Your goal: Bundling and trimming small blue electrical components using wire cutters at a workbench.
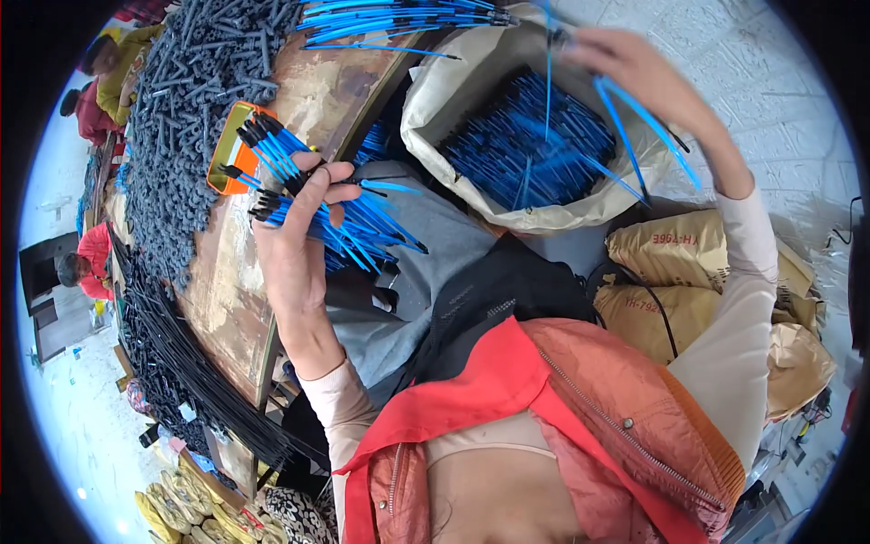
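My left hand is closed around a bundle of thin blue rods with black ends, held over the table's edge and my lap. The rods fan out on both sides of my fingers. My right hand, smeared by motion, is raised over the far right rim of an open white sack. A blue rod hangs from its pinched fingertips, and more blue rods stick out below the palm. Inside the sack lies a dense heap of similar blue rods.
A worn wooden table curves along my left. On it are grey plastic pieces, black rods, an orange bin and more blue rods. Brown paper sacks stand at right. Other people sit at far left.
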`<state>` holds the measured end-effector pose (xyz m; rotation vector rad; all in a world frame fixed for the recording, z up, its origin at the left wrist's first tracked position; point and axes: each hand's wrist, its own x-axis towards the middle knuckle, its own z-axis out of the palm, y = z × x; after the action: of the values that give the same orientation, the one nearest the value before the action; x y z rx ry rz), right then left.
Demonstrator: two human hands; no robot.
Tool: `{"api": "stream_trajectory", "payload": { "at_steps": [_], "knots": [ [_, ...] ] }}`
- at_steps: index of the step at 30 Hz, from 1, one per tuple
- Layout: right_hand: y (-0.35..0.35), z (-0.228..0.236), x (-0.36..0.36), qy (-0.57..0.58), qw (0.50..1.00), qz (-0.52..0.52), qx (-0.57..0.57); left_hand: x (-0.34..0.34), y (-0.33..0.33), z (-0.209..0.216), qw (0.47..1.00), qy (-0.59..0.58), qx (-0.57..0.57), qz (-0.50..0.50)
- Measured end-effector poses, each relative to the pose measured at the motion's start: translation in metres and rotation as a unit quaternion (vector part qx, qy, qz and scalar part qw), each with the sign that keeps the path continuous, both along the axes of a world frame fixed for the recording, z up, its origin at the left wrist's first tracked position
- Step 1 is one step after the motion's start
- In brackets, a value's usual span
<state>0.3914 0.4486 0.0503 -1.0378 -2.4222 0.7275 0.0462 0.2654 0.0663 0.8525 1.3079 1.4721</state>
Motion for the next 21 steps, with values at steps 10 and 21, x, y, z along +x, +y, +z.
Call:
{"api": "stream_trajectory", "payload": {
  "at_steps": [10, 21],
  "knots": [
    [0.013, -0.024, 0.068, -0.080, 0.994, 0.072, -0.018, 0.008, 0.004, 0.004, 0.999, 0.022, -0.018, -0.027],
    [-0.016, 0.044, 0.078, 0.491, 0.690, 0.125, -0.517, 0.011, 0.001, 0.010, 0.995, 0.046, -0.038, -0.076]
  ]
}}
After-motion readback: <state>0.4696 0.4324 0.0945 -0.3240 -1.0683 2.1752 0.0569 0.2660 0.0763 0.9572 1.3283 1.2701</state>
